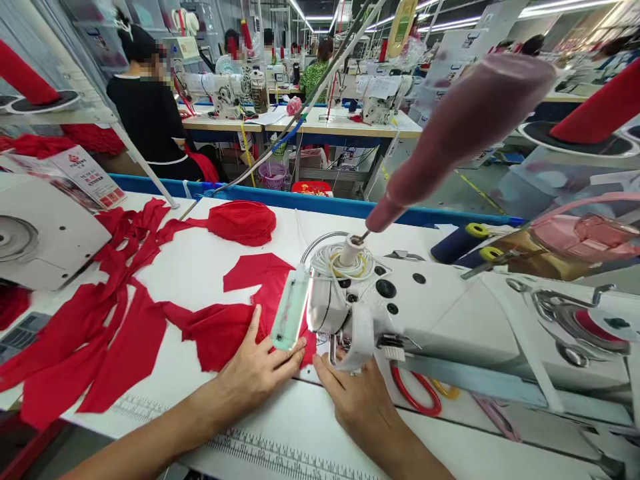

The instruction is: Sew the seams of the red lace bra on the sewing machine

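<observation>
A white sewing machine (pixel 450 313) stands on the white table, its needle area near the centre. Red fabric (pixel 270 287) lies under and left of the machine head, beside a clear greenish guard (pixel 291 310). My left hand (pixel 260 363) rests on the near edge of this fabric with its fingers spread. Just right of the needle area is my right hand (pixel 357 393), its fingertips by the fabric edge and partly hidden behind the machine head. Whether those fingertips pinch anything cannot be seen.
Red fabric strips (pixel 120 320) cover the table's left side, near another machine (pixel 45 233). Red-handled scissors (pixel 417 393) lie under the machine arm. Dark thread cones (pixel 460 243) stand behind it. A pink-wrapped object (pixel 455 133) rises above the machine. A person (pixel 147 113) sits beyond.
</observation>
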Demonstrator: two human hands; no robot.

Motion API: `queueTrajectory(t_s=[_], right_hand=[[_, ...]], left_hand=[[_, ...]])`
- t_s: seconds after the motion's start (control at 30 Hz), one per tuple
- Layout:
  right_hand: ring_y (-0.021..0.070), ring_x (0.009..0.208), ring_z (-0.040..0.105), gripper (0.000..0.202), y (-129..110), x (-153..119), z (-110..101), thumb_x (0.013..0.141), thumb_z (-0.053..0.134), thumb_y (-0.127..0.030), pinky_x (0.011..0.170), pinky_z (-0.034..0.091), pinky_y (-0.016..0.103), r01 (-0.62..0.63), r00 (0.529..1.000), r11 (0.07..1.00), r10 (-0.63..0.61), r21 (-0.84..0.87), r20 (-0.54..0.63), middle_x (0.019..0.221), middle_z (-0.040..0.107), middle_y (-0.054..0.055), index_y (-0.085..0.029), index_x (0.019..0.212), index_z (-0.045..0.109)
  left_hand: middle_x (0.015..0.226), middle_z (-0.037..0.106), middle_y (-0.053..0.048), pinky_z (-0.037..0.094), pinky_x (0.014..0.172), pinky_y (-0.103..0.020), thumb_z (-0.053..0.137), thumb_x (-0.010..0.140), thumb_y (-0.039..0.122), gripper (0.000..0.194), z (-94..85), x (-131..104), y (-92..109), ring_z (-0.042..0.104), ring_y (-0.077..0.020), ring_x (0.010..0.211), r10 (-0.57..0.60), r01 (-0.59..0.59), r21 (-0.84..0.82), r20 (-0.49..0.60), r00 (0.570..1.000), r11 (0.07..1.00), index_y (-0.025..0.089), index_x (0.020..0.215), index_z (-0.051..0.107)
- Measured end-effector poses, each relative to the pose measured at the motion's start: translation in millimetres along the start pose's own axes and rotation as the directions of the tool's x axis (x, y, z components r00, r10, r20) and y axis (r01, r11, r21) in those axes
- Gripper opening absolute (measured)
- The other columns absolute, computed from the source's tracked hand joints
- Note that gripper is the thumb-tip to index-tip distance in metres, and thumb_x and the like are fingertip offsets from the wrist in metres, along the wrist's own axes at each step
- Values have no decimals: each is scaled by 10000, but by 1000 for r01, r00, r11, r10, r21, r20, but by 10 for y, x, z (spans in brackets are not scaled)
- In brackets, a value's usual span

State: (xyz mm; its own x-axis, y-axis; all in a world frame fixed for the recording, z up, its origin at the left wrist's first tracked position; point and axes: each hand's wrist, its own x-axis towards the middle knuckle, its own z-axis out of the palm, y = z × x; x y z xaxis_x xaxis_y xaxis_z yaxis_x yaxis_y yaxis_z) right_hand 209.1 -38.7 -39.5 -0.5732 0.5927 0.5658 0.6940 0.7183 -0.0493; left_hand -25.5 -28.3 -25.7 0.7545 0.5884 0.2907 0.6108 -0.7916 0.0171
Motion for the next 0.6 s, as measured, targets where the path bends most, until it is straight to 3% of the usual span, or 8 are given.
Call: queueTrajectory(t_s=[0.2,0.37,0.6], right_hand=[[220,797,640,446,-2,-30,14,811,412,97,970,393,494,10,1000,998,-9,-64,26,817,726,83,-106,1102,682],[227,825,625,550,38,-9,33,723,412,104,913,425,454,5,999,990,2,-144,48,812,720,74,-146,1133,680],[261,862,612,651,85,68,9,630,452,95,886,406,451,-13,986,988,38,-154,159,799,696,72,-148,1194,669]], left_hand=[[1239,687,-66,403,1071,-630,408,937,8,419,-19,26,-28,644,-227,1005,-6,5,-29,-21,1000,1000,204,1261,586],[1092,730,-49,443,1018,-632,402,946,16,359,-32,86,-86,643,-246,984,1,-2,-14,-106,994,1000,190,1181,609],[1044,710,-60,471,962,-596,427,952,36,306,-113,204,-233,633,-236,943,13,-16,-30,-89,996,999,190,1159,591]])
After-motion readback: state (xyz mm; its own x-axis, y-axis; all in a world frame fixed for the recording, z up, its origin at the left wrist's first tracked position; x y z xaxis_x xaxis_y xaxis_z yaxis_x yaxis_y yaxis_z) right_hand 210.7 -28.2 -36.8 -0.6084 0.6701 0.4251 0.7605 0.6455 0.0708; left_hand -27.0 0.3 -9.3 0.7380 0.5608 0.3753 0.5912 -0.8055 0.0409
